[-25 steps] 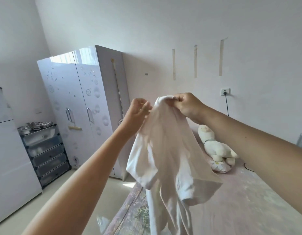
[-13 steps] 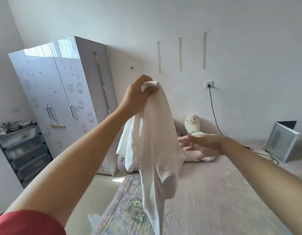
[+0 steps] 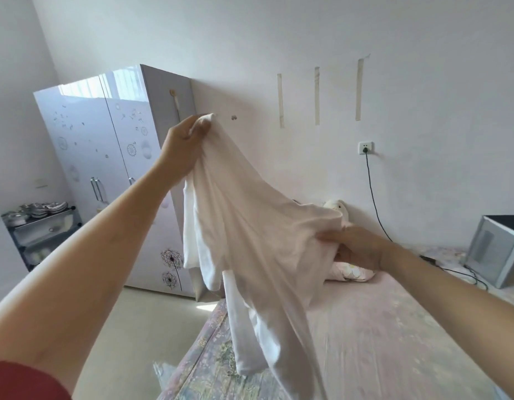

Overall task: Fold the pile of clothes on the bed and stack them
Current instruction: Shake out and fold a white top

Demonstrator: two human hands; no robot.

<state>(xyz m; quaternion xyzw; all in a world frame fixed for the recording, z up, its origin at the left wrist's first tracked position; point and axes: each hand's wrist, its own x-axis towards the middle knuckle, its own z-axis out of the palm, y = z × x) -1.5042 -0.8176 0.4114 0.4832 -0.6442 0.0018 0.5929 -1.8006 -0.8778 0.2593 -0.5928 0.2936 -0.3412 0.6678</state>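
— Gripping a bunched corner of the white garment (image 3: 250,215), the left hand (image 3: 182,145) is raised high in front of the wall; its fingers curl tight round a small knot of fabric that pokes out above the knuckles.

— And the right hand (image 3: 356,246)?

— Lower and off to the right; thumb on top, fingers folded under, it pinches another part of the same cloth and draws it sideways, so the material spans between the two hands in a slanting sheet with long soft creases.

— What does the fabric look like?

— Thin, matte, limp, like a cotton jersey; loose folds hang below the stretched part, and one long narrow piece dangles down over the bed (image 3: 379,336) without clearly resting on it.

— The bed itself?

— Flat, covered in a pale pink sheet with a faint mottled print; its near edge shows a denser floral pattern. A plush toy (image 3: 336,206) sits at the far end against the wall, mostly hidden behind the cloth, with a flowered pillow (image 3: 354,272) just under the right hand.

— Anything round about?

— A glossy white wardrobe (image 3: 111,157) with dandelion decals stands at the left; beside it a dark drawer unit (image 3: 39,238); a black cable (image 3: 374,197) drops from the wall socket (image 3: 366,147); a boxy grey appliance (image 3: 492,249) sits at the right edge.
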